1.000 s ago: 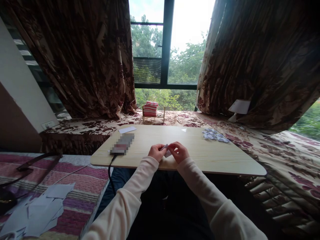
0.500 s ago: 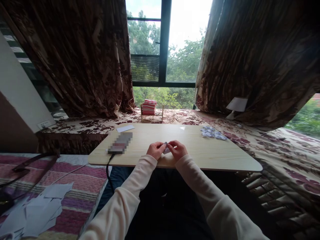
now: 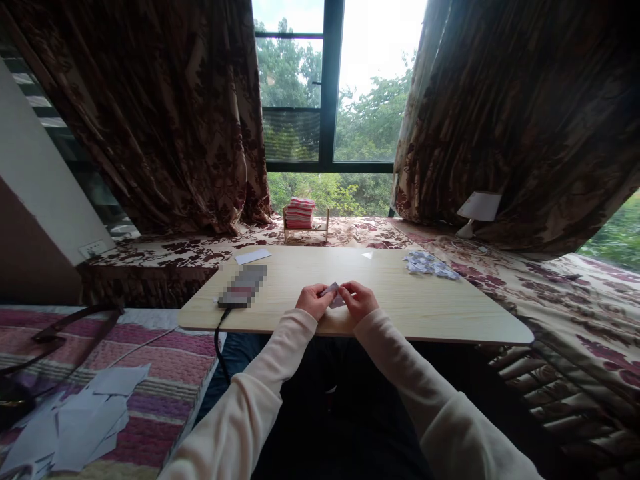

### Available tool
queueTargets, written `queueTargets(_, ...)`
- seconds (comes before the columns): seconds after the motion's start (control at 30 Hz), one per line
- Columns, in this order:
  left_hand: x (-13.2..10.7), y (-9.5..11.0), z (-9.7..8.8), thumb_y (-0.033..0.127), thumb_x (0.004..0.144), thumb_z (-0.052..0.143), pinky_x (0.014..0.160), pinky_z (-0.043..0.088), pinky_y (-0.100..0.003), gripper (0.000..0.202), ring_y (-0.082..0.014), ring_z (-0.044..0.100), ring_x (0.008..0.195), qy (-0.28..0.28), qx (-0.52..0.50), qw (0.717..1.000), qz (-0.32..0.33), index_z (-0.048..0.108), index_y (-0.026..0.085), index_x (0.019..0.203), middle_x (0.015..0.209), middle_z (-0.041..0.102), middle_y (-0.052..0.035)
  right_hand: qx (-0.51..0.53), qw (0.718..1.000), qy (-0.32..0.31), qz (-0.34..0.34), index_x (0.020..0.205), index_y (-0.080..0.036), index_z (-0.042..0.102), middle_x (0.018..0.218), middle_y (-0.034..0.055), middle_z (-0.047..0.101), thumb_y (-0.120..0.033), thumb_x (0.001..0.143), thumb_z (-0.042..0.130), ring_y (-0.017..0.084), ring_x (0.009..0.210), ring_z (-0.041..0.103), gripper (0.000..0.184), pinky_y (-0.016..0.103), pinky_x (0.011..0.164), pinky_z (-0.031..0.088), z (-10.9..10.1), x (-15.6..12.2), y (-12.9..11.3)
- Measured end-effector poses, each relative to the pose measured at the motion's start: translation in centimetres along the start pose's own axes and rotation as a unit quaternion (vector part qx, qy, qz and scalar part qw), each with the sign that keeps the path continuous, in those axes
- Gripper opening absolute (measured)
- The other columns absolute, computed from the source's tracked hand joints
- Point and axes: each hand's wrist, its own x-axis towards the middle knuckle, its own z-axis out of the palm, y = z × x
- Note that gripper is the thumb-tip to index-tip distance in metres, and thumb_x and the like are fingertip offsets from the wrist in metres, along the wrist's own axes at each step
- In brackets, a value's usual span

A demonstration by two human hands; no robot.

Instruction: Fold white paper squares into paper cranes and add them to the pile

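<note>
Both of my hands meet over the near middle of the pale wooden table (image 3: 280, 316). Between them is a small piece of white paper (image 3: 337, 297), partly hidden by my fingers, with a raised edge that looks folded. My left hand (image 3: 313, 301) pinches its left side. My right hand (image 3: 359, 301) is closed on its right side, fingertips close to those of the left. At the table's right lies a heap of small white paper pieces (image 3: 431, 265). A white paper strip (image 3: 253, 256) and a tiny white scrap (image 3: 367, 255) lie toward the far edge.
A blurred-out dark device (image 3: 243, 287) with a black cable (image 3: 218, 343) rests on the table's left. White sheets (image 3: 83, 417) lie on the striped bed cover (image 3: 165, 400). Beyond the table are a small rack with red-and-white folded cloths (image 3: 301, 212) and a white lamp (image 3: 479, 207).
The paper between my fingers shows more of its surface, its upper edge tilted up. My hands stay together at nearly the same spot; the whole view has shifted slightly.
</note>
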Motion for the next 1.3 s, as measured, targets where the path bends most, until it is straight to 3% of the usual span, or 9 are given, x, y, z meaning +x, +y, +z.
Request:
queueTargets(0.23,0.0,0.3,-0.5,0.033,0.087,0.051,0.073,0.051,-0.034,0.024,-0.0149,0.06,0.081,0.049,-0.04,0.998,0.005,0.059,0.013,0.096,0.093,0.062,-0.0042,0.008,1.0,0.02,0.013,0.095,-0.014,0.059,0.089,0.0022,0.062,-0.033,0.089,0.049,0.012,0.073,0.059,0.022,0.029,0.065,0.051,0.1,0.2,0.7)
queueTargets(0.57,0.3,-0.3,-0.7,0.032,0.087,0.052,0.073,0.051,-0.034,0.022,-0.0151,0.06,0.082,0.058,-0.057,0.997,0.016,0.058,0.013,0.097,0.095,0.061,-0.0046,0.001,1.0,0.02,0.023,0.098,-0.014,0.058,0.093,0.0031,0.061,-0.033,0.089,0.05,0.013,0.076,0.06,0.022,0.031,0.068,0.051,0.2,0.3,0.6)
queueTargets(0.87,0.5,-1.0,-0.2,0.03,0.086,0.054,0.077,0.05,-0.037,0.023,-0.016,0.06,0.085,0.036,-0.071,0.995,0.053,0.058,0.013,0.101,0.096,0.062,-0.0047,-0.003,1.0,0.012,0.023,0.098,-0.014,0.059,0.093,0.0031,0.062,-0.032,0.089,0.05,0.013,0.077,0.06,0.022,0.031,0.068,0.051,0.2,0.3,0.4)
queueTargets(1.3,0.3,-0.7,-0.2,0.025,0.084,0.057,0.077,0.05,-0.036,0.015,-0.0172,0.057,0.092,0.025,-0.04,0.994,0.095,0.06,0.013,0.092,0.103,0.059,-0.0056,0.002,1.0,0.01,0.03,0.099,-0.014,0.058,0.093,0.0033,0.062,-0.032,0.089,0.05,0.013,0.076,0.06,0.022,0.03,0.068,0.052,0.6,0.4,0.6)
